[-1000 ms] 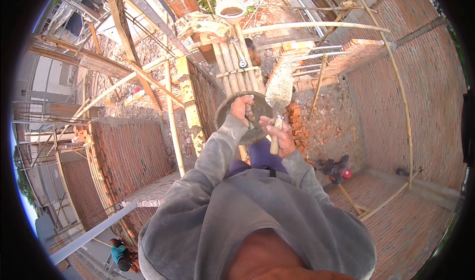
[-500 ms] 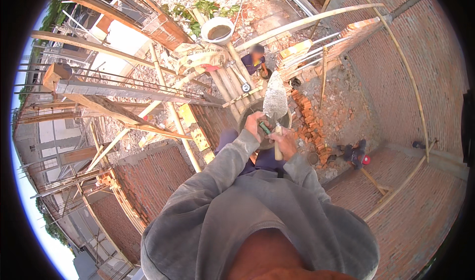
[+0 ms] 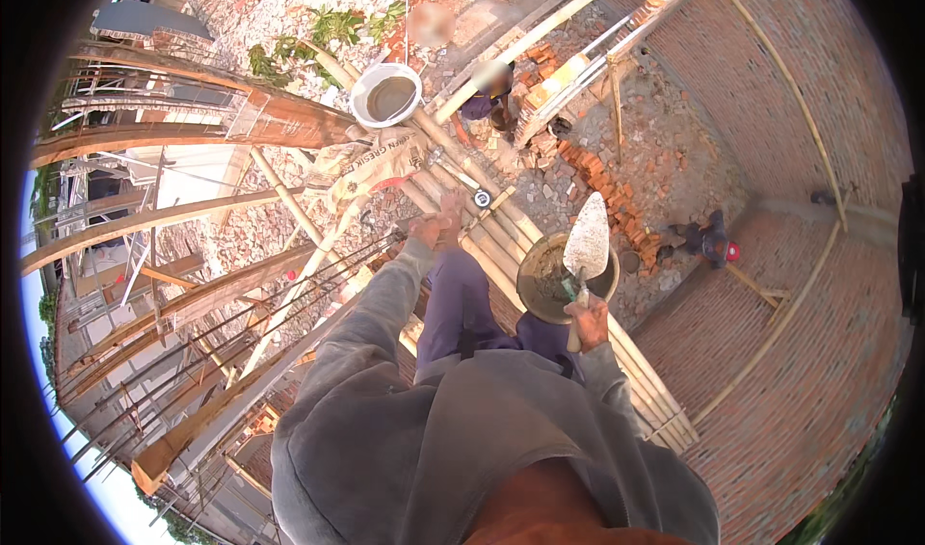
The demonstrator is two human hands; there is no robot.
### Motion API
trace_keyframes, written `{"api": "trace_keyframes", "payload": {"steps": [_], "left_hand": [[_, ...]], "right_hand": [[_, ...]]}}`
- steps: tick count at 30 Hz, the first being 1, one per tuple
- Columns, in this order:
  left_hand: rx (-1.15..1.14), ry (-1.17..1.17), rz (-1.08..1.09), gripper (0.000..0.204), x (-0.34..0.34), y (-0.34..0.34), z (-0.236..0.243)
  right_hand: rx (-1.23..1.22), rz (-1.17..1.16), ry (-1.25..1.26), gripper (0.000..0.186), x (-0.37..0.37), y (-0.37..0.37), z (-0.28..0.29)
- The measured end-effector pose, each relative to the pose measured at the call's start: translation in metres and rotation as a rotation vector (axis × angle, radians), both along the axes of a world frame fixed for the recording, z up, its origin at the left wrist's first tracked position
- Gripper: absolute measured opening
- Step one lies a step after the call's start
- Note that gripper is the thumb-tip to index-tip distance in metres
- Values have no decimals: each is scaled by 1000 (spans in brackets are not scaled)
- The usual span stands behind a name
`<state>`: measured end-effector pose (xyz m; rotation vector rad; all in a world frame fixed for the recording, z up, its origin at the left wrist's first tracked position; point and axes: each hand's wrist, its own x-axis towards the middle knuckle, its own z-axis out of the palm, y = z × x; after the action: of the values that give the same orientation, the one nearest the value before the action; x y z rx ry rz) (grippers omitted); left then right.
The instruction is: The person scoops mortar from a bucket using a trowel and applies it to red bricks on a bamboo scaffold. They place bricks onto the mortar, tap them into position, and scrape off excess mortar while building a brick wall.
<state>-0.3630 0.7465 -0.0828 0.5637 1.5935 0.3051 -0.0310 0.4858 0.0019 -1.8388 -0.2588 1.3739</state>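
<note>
My right hand (image 3: 591,323) is closed round the handle of a pointed trowel (image 3: 588,232), its blade speckled with pale mortar. The trowel lies over a dark bucket (image 3: 541,297) holding grey mortar, set on bamboo poles (image 3: 655,400) by my knees. My left hand (image 3: 422,228) reaches to the left, beside my bare foot and near long thin rods (image 3: 337,290); its fingers are too small and hidden to read. Just beyond lies a silver tool with a round dark-rimmed end (image 3: 481,198).
A white basin (image 3: 385,100) and a paper sack (image 3: 376,164) sit on the scaffold ahead. Below are a crouching co-worker (image 3: 487,102), another person in a red cap (image 3: 713,241) and scattered bricks (image 3: 607,188). Timber beams (image 3: 164,227) cross at left; brick walls (image 3: 790,352) rise at right.
My hands have parted: the left has moved left from the bucket, the right rightward with the trowel. The view has swung, and the bucket now appears farther right.
</note>
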Motion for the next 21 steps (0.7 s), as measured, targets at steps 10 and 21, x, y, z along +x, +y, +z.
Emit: {"api": "trace_keyframes", "payload": {"steps": [10, 21], "left_hand": [[-105, -172, 785, 79, -109, 310, -233], [126, -257, 844, 52, -107, 407, -444]], "right_hand": [[-294, -482, -100, 26, -40, -3, -71], [-371, -607, 193, 37, -111, 85, -106]]}}
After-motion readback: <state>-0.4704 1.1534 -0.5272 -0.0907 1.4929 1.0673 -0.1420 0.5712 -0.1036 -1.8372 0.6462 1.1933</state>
